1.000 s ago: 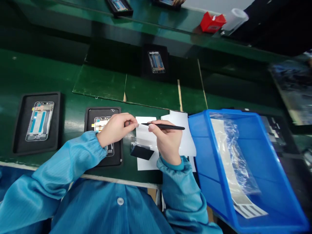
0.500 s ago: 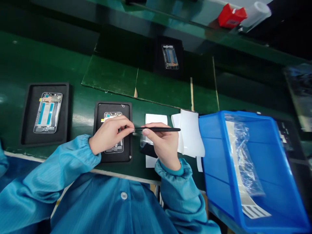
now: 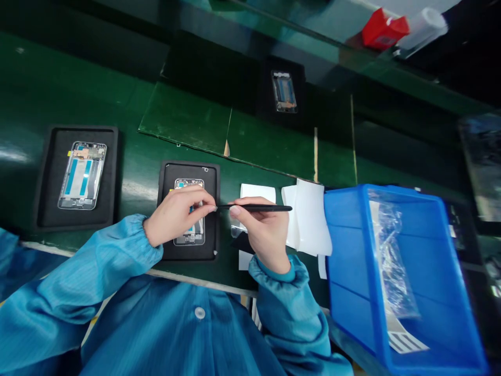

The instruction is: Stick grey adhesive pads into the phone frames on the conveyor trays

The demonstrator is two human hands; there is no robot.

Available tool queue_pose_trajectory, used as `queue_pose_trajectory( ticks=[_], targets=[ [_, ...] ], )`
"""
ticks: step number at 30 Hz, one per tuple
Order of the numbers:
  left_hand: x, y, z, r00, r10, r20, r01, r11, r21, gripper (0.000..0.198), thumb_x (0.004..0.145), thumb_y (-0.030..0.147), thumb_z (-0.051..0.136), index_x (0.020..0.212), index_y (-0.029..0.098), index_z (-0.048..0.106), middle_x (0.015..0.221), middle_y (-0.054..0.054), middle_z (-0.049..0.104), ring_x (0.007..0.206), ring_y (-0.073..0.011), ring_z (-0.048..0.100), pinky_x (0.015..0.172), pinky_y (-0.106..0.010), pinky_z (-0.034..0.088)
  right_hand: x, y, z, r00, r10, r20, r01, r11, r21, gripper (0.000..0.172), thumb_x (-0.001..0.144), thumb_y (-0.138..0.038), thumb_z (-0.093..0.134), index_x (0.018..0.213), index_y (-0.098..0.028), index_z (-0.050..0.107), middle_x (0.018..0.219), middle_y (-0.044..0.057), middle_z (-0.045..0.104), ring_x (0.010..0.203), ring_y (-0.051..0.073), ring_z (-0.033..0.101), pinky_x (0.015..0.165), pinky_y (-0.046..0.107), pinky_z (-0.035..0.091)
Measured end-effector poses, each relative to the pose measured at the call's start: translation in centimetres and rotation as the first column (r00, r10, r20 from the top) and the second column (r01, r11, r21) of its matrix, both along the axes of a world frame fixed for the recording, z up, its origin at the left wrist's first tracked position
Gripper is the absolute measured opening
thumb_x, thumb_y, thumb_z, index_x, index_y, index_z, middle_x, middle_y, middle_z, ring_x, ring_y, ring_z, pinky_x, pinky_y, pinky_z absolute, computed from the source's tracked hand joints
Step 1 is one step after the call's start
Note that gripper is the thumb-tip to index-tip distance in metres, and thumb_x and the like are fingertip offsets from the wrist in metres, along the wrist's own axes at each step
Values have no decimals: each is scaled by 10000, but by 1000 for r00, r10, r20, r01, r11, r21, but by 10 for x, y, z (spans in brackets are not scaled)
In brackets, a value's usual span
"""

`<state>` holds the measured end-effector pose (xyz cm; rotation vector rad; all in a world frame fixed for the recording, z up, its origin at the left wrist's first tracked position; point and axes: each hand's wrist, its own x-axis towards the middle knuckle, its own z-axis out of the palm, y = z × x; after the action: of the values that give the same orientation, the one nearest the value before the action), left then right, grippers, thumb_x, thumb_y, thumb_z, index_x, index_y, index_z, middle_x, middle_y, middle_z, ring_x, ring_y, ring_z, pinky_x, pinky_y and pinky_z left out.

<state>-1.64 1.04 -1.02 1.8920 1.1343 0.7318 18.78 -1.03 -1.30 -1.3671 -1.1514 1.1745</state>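
Above a black tray point(image 3: 209, 224), my left hand point(image 3: 178, 214) is closed in a pinch, thumb against forefinger. Whatever lies in the pinch is too small to make out. My right hand point(image 3: 266, 224) grips black tweezers point(image 3: 270, 208) whose tips point left and meet the left fingertips. Partly hidden under my left hand lies an opened phone frame point(image 3: 190, 239) with its inner parts showing. Tiny pale bits rest on the tray's rim. White sheets point(image 3: 311, 219) and a dark piece point(image 3: 243, 243) lie beside and below my right hand.
Another black tray point(image 3: 49, 193) with a phone frame point(image 3: 83, 175) sits at left. A third phone frame point(image 3: 284, 93) lies in a dark tray further back. At right stands a blue bin point(image 3: 348, 250) holding clear plastic point(image 3: 397, 271). A red box point(image 3: 385, 30) is at the back.
The view has shifted a little, so the trays and sheets appear slightly further right. Both hands keep their pose, with the tweezer tips still at the left fingertips.
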Motion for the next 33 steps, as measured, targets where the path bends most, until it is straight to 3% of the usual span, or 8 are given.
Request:
queue_pose_trajectory(
  ticks=[15, 20, 26, 33],
  targets=[
    [-5, -2, -1, 1000, 14, -27, -14, 999, 29, 157, 963, 246, 581, 882, 176, 696, 893, -6, 702, 816, -136, 639, 746, -256, 489, 0, -1, -4, 999, -44, 20, 44, 999, 33, 150, 722, -290, 863, 823, -234, 768, 807, 26, 770, 690, 185, 733, 649, 301, 616],
    [-7, -4, -5, 997, 74, 19, -73, 996, -45, 90, 919, 213, 633, 852, 198, 691, 856, 22, 703, 735, -110, 615, 659, -226, 462, -1, -4, -6, 999, -34, -13, 35, 999, 7, 156, 716, -267, 867, 833, -240, 768, 817, 20, 776, 701, 172, 735, 637, 270, 608],
    [-8, -7, -3, 988, 140, 61, -128, 979, -161, 84, 886, 230, 662, 821, 205, 709, 799, 44, 700, 633, -86, 547, 595, -211, 428, -12, -8, -8, 997, 5, -75, -8, 999, -37, 171, 707, -240, 869, 843, -241, 765, 831, 17, 785, 766, 176, 752, 726, 286, 625],
    [-9, -9, -5, 986, 159, 40, -148, 967, -206, 100, 883, 261, 664, 828, 211, 730, 788, 37, 705, 595, -87, 523, 568, -222, 420, -17, -7, -15, 998, -32, -59, 28, 997, -69, 191, 697, -325, 872, 806, -217, 759, 779, 32, 775, 669, 176, 728, 645, 300, 616]
  ],
)
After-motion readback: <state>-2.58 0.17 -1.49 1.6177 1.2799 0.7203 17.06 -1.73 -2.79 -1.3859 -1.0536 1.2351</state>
